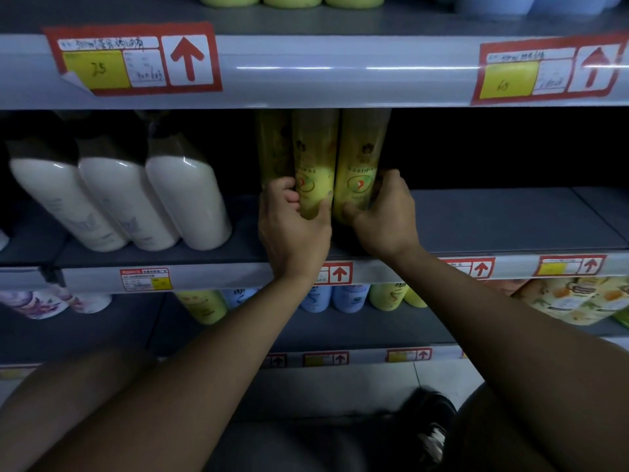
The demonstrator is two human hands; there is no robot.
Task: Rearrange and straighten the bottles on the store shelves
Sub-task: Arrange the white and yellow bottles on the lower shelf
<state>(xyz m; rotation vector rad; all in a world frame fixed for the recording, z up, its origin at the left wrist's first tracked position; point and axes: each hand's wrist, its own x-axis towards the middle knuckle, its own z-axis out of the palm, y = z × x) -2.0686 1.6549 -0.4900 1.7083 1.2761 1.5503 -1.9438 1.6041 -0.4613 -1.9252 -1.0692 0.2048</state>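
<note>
On the middle shelf (476, 219), slightly right of centre, two yellow bottles are seen upright and side by side, with a third yellow bottle (272, 144) partly hidden behind and to the left of them. The left yellow bottle (315, 158) is gripped low on its body by the left hand (292, 226): the thumb is laid across the front of the base and the fingers are curled round the left flank, so the hand is closed on it. The right yellow bottle (362, 155) is held in like manner by the right hand (384, 216), thumb at the front of the base and fingers wrapped round the right side toward the back. Both long axes are judged vertical, the upper ends being cut off by the price rail (306, 73) of the shelf above, so the caps cannot be assessed. The two bottles are touching or very nearly so; which cannot be told for certain. Each bottle lies directly within its own hand, so neither hand is favoured by reach. Bare shelf is noted to the right of the pair, while three white bottles (126, 199) leaning to the left are ranged well apart on the left. The step in hand is judged to be a squaring of the pair; any slide would be governed by the low grip, with tipping at the unseen tops as the risk.
</note>
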